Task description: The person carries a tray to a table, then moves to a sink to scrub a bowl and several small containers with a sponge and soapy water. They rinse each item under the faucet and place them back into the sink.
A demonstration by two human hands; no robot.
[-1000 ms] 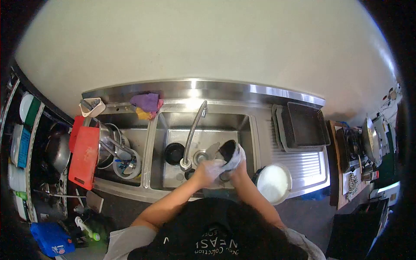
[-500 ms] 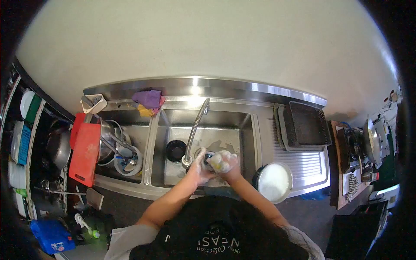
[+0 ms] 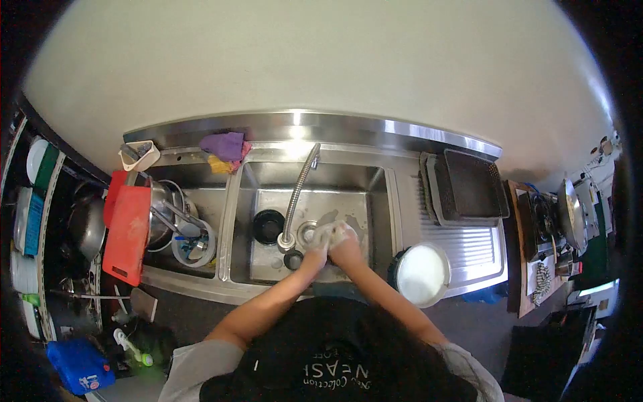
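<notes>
My left hand (image 3: 317,246) and my right hand (image 3: 343,246) are pressed together over the sink basin (image 3: 382,221), both coated in white suds. A foamy sponge (image 3: 341,231) is in my right hand, mostly covered by lather and fingers. The fingers of my left hand are closed, and whatever they hold is hidden. Just left of my hands rises the coiled spring faucet (image 3: 295,194). A black bowl (image 3: 269,226) and a small dark cup (image 3: 293,260) lie on the basin floor, beside the metal drain (image 3: 307,232).
A pot of white suds (image 3: 422,273) stands at the right basin edge, with black mesh trays (image 3: 471,185) behind it. Red cutting boards (image 3: 128,231) and a utensil container (image 3: 194,246) fill the left side. Purple cloth (image 3: 224,145) hangs at the back rim.
Both hands have turned and moved closer together, covering more of the sponge. My left hand has shifted off the small dark cup, which now shows. The view has tilted slightly.
</notes>
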